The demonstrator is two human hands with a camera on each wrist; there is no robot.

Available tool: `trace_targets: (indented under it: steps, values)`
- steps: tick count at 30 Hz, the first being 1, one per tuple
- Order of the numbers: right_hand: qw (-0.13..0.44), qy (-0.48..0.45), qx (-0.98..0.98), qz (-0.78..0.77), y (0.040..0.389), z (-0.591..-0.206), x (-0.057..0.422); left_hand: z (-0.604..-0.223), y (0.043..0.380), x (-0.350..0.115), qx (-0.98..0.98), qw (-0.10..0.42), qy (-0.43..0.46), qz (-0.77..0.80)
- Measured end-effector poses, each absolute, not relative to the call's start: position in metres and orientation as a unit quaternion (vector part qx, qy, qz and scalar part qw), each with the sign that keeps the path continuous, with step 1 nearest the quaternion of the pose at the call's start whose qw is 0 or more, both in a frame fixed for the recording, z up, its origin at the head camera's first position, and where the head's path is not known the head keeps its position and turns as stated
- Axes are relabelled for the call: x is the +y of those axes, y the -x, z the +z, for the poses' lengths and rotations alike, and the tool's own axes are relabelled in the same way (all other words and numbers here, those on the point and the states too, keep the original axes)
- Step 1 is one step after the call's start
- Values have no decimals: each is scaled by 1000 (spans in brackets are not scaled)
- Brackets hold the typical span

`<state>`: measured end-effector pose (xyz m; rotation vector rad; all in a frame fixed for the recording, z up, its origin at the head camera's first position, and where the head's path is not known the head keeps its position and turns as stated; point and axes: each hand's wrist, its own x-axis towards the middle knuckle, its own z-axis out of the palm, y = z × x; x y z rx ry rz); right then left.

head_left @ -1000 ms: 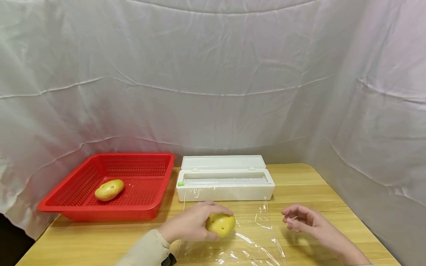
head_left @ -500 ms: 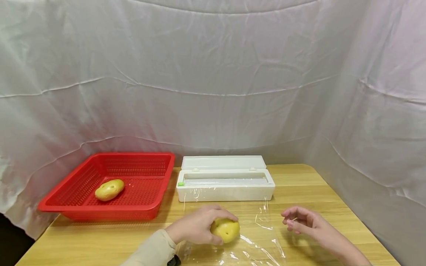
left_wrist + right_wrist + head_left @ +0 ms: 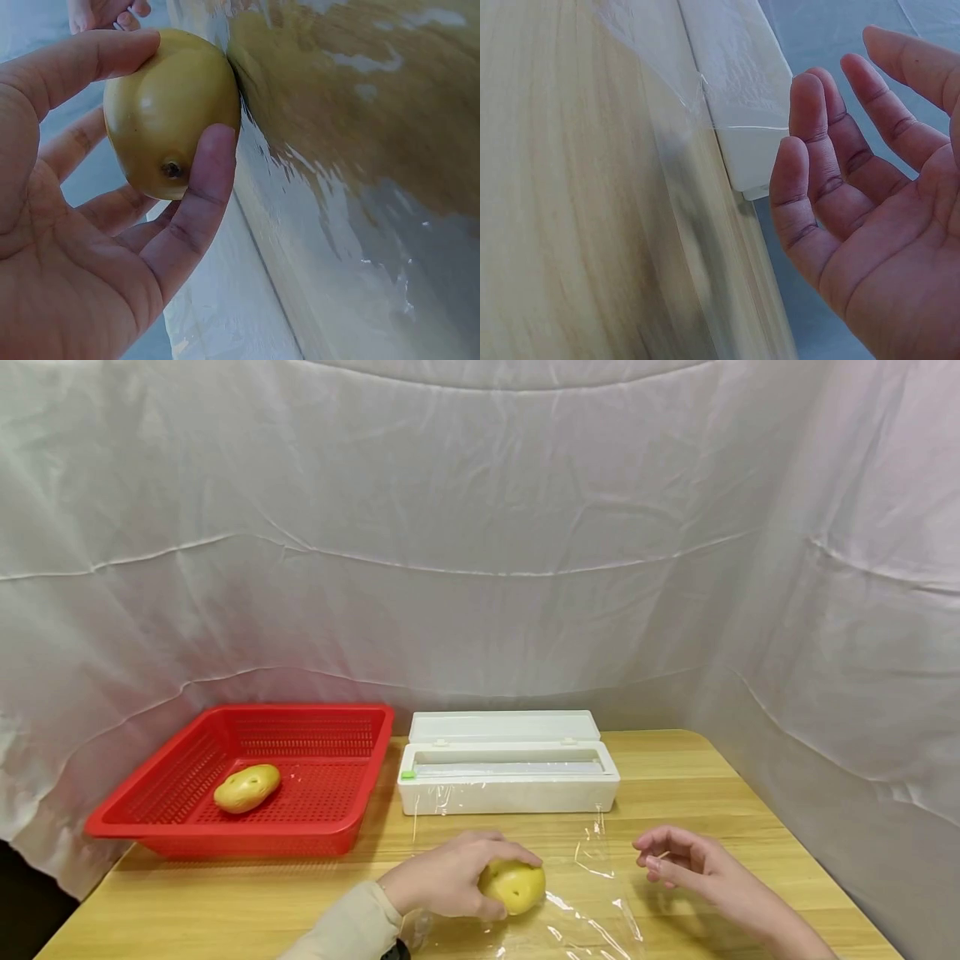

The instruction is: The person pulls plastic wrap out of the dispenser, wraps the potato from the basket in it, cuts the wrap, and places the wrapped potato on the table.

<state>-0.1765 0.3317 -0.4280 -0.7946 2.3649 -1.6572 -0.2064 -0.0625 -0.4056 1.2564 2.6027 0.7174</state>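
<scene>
My left hand (image 3: pixel 450 878) grips a yellow potato (image 3: pixel 517 888), thumb and fingers around its sides. In the left wrist view the potato (image 3: pixel 172 112) sits right at the surface of the clear plastic film, with a dark spot facing the camera. The cling film (image 3: pixel 577 910) lies across the table, drawn from the front of a white dispenser box (image 3: pixel 510 795). Right of the film, my right hand (image 3: pixel 693 864) hovers over the table with its fingers loosely bent. Nothing is between those fingers (image 3: pixel 808 109) in the right wrist view.
A red plastic basket (image 3: pixel 352 828) stands at the left with another yellow potato (image 3: pixel 247 788) inside. The dispenser's lid (image 3: pixel 504 727) is raised at the back, and a green slider (image 3: pixel 407 774) sits on its left end. Grey cloth (image 3: pixel 480 527) hangs behind the wooden table (image 3: pixel 675 777).
My left hand has moved a little to the right and toward me with the potato, over the film. The right hand has hardly moved.
</scene>
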Motion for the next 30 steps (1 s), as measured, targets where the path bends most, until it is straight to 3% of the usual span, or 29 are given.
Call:
trace_targets:
  steps: [30]
  values:
    - [102,276,774,-560,178,-429,330,-412,209,-66,864,92,-432,243]
